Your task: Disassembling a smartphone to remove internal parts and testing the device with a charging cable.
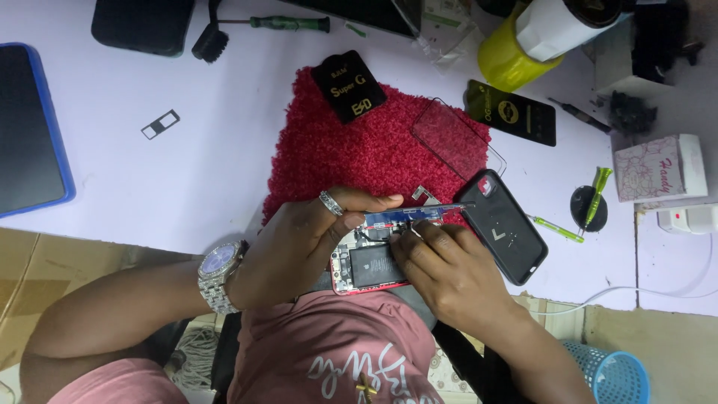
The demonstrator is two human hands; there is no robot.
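Observation:
An opened red phone [372, 267] lies at the near edge of a red shaggy mat [351, 150], its black battery and inner boards exposed. My left hand [299, 243], wearing a ring and a silver watch, grips a blue-handled tool [411, 215] laid across the phone's top. My right hand [445, 273] rests on the phone's right side, fingertips pinching at the inner parts near the tool. A loose clear screen glass [456, 142] sits on the mat's far right.
A black phone case [502, 226] lies right of the mat. Two black flat packets [348, 85] [516, 112], a green screwdriver [288, 23], a brush [209, 41], a blue-cased tablet [30, 131], a yellow roll holder [516, 52], a pink box [658, 168] surround it.

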